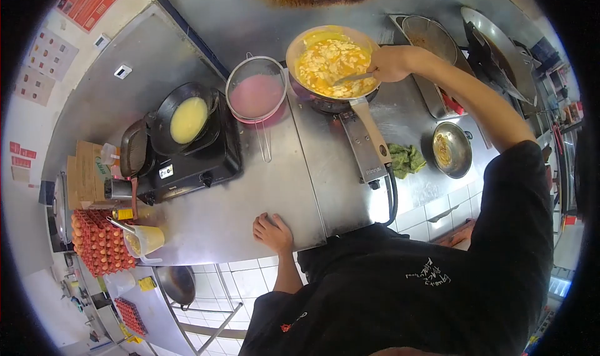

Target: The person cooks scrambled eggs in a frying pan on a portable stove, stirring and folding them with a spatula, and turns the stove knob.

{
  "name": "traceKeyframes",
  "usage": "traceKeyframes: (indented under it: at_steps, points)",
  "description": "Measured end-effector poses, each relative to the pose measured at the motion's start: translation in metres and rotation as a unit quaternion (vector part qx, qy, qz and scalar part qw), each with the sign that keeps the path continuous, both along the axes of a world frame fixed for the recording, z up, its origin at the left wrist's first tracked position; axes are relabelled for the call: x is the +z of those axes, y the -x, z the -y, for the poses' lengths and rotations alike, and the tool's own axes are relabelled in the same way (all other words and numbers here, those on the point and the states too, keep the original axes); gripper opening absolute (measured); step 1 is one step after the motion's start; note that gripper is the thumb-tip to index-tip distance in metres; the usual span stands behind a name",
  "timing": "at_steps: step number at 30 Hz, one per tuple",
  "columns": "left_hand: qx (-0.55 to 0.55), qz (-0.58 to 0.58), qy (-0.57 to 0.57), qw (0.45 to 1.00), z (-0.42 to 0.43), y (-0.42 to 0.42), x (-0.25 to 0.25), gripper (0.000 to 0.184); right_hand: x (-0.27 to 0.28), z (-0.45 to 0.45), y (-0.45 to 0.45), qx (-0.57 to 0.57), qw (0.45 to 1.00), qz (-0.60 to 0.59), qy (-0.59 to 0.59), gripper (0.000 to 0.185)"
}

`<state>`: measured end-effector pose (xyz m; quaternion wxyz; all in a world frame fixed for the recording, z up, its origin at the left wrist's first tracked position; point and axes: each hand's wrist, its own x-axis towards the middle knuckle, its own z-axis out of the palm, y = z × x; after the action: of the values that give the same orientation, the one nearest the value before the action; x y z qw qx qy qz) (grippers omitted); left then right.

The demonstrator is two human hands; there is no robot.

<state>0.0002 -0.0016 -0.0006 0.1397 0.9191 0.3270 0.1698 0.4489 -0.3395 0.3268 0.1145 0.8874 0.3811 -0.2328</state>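
My right hand is closed around the handle of a spatula, whose far end dips into yellow and white egg mixture. The mixture fills a deep beige pan on a single burner, with the pan's handle pointing toward me. At the counter's front edge, my left hand rests on the steel with nothing in it, fingers apart. A wire strainer over a pink bowl stands left of the pan.
On the left, a black stove carries a wok with a pale yellow round of food. Stacked egg trays and a jug sit near the edge. A green cloth and a small metal pan lie at right.
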Motion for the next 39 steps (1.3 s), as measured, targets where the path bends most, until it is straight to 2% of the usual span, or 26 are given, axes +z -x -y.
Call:
traceKeyframes:
  at_steps: [2,6,8,12,14,18,20,24,27,28,30,32,33,35,39]
  points:
    - [0.002,-0.001,-0.003,1.000,0.002,0.000,0.001,0.041,0.013,0.008,0.003,-0.051,0.998,-0.031,0.022,0.038]
    - [0.001,0.007,0.004,1.000,0.001,0.000,0.001,0.041,0.033,0.030,0.000,-0.028,0.999,-0.020,-0.016,0.038]
    - [-0.003,0.011,0.006,1.000,0.001,0.001,0.001,0.041,0.062,0.026,0.020,-0.132,0.990,-0.042,-0.014,0.040]
    - [-0.009,0.006,0.004,1.000,0.000,0.002,0.001,0.040,0.077,0.024,0.039,-0.144,0.988,-0.045,-0.027,0.040]
    - [-0.006,0.012,-0.005,1.000,0.000,0.001,-0.002,0.040,0.078,0.018,0.047,-0.183,0.975,-0.121,-0.018,0.041]
    - [-0.004,0.014,0.000,1.000,-0.001,0.000,-0.002,0.040,0.049,0.008,0.040,-0.218,0.963,-0.150,-0.045,0.037]
    - [0.001,0.006,-0.005,1.000,-0.001,0.000,-0.003,0.040,0.038,-0.004,0.034,-0.243,0.945,-0.196,-0.104,0.040]
    - [-0.004,0.019,-0.002,1.000,0.000,0.000,-0.003,0.041,0.013,-0.036,0.016,-0.308,0.920,-0.220,-0.106,0.032]
    - [-0.005,0.012,-0.011,1.000,-0.001,0.000,-0.005,0.042,-0.025,-0.042,-0.013,-0.341,0.897,-0.223,-0.174,0.033]
    - [-0.004,0.011,-0.005,1.000,-0.001,0.000,-0.003,0.042,-0.052,-0.038,-0.039,-0.267,0.937,-0.168,-0.150,0.033]
    - [-0.005,0.009,0.000,1.000,-0.002,-0.001,-0.002,0.043,-0.081,-0.038,-0.061,-0.191,0.967,-0.112,-0.126,0.034]
    - [-0.001,0.010,-0.013,1.000,-0.002,-0.001,-0.005,0.043,-0.092,-0.044,-0.066,-0.100,0.979,0.049,-0.173,0.032]
    - [-0.002,0.008,-0.013,1.000,-0.002,-0.001,-0.007,0.043,-0.088,-0.050,-0.058,-0.101,0.979,0.047,-0.173,0.032]
    - [-0.004,0.011,-0.013,1.000,-0.002,0.000,-0.008,0.044,-0.064,-0.064,-0.029,-0.125,0.979,0.147,-0.072,0.032]
    - [-0.007,-0.001,-0.016,1.000,-0.003,0.001,-0.009,0.043,-0.037,-0.061,-0.003,-0.120,0.971,0.185,-0.094,0.032]
